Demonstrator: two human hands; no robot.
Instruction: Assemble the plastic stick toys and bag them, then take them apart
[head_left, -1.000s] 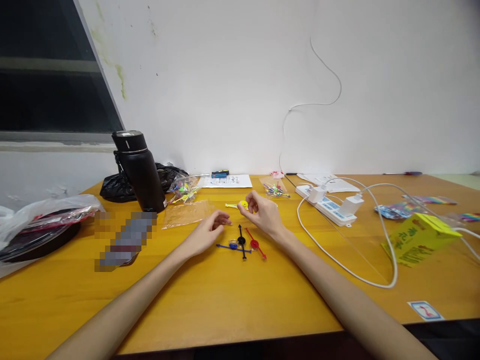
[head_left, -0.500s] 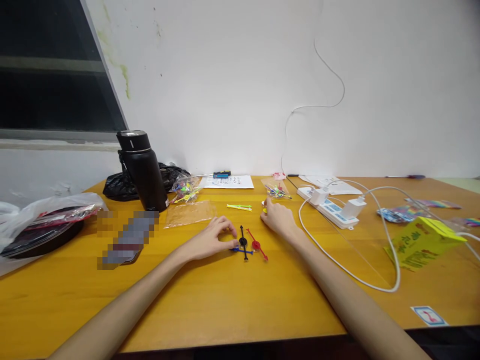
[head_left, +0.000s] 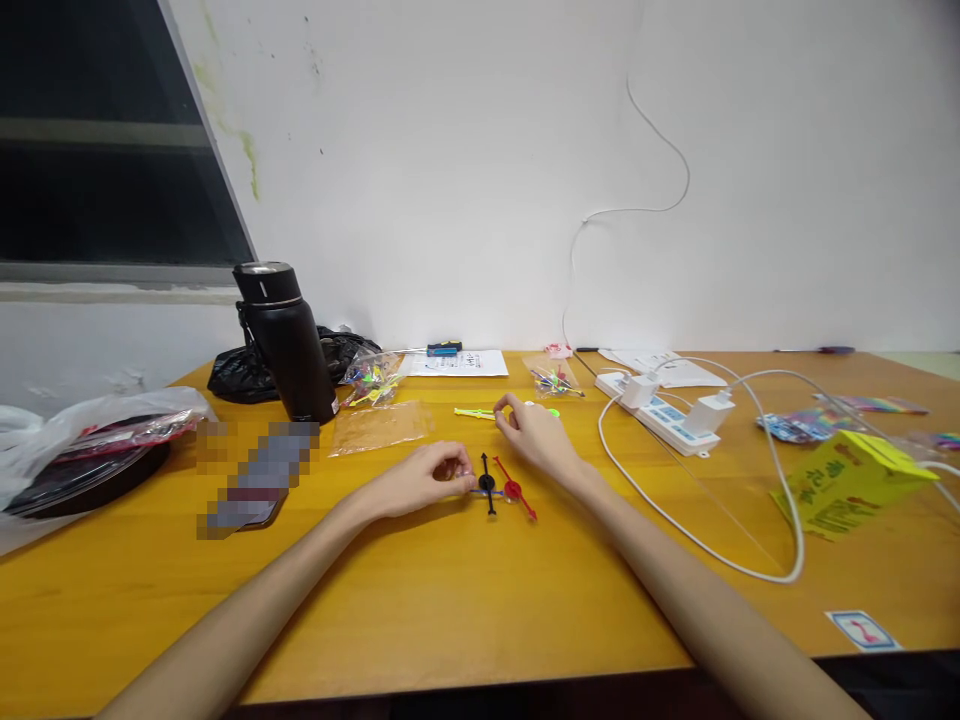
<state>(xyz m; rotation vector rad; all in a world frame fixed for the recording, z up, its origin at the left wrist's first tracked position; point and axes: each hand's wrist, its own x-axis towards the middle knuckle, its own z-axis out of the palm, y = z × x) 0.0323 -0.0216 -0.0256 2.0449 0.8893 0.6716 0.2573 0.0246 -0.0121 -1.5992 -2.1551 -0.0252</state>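
Note:
My left hand (head_left: pixel 421 479) rests on the wooden table (head_left: pixel 420 600) with its fingers curled over the left end of a blue plastic stick (head_left: pixel 480 492). That stick crosses under a black stick (head_left: pixel 487 482), and a red stick (head_left: pixel 514 489) lies beside them. My right hand (head_left: pixel 529 437) hovers just behind them, fingers pinched; a small green piece (head_left: pixel 553 412) shows past its fingertips, and whether it holds it I cannot tell. A yellow-green stick (head_left: pixel 474 412) lies to the left of that hand.
A black flask (head_left: pixel 285 340) and a black bag (head_left: pixel 251 375) stand at the back left, with small clear bags of coloured sticks (head_left: pixel 369 378) nearby. A white power strip (head_left: pixel 664 418) with cables lies at right, beside a yellow box (head_left: pixel 847 482). A plastic-wrapped dark dish (head_left: pixel 82 455) sits far left.
My left hand moved right onto the blue stick and curled its fingers. My right hand put down the yellow piece, reached toward the far bag, then drew back left.

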